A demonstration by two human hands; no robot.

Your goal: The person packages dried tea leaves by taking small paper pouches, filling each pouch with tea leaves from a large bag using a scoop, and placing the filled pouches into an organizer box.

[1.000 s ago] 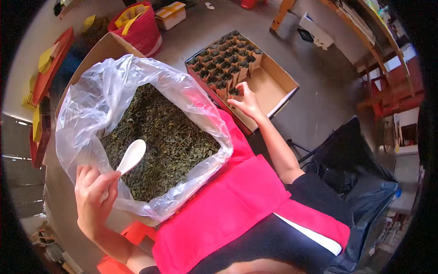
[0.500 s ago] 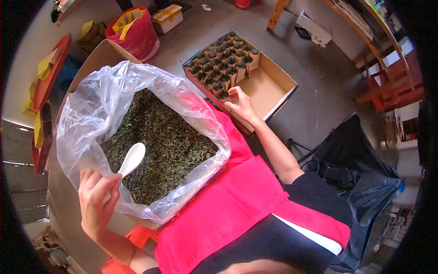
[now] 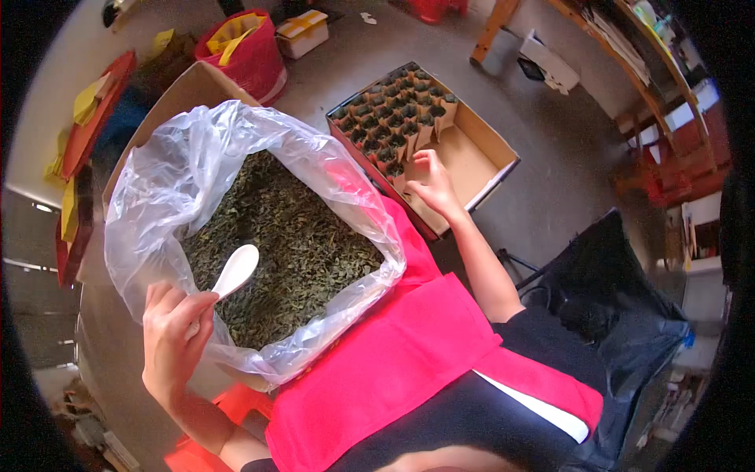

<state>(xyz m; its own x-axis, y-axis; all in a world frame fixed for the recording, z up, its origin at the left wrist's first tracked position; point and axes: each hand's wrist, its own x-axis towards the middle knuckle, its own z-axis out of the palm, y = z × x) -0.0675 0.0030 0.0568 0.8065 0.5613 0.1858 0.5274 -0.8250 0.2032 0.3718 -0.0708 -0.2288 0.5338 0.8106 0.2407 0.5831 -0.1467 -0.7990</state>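
Note:
My left hand (image 3: 174, 334) grips a white spoon (image 3: 238, 267) by its handle, and the spoon's bowl hangs over dried leaves (image 3: 295, 256). Those dark green leaves, which look like tea, lie in a clear plastic bag (image 3: 161, 185) lining a cardboard carton (image 3: 193, 82). At the right, my right hand (image 3: 437, 189) is over the near side of a shallow cardboard box (image 3: 480, 149). Its thumb and fingers are apart, with nothing visible between them. Rows of small brown paper packets (image 3: 397, 114) filled with dark leaves stand upright in the box's left part, just beyond those fingers.
A red bucket (image 3: 250, 67) with yellow pieces inside stands behind the carton, beside a small white box (image 3: 303, 33). A black fabric item (image 3: 602, 283) sits at the right. Wooden shelving (image 3: 641, 86) lines the upper right, and an orange stool (image 3: 224, 425) shows below the carton.
My right hand has drawn slightly away from the packets, its thumb and fingers spreading apart. The spoon stays over the leaves in my left hand. The whole view has shifted a little.

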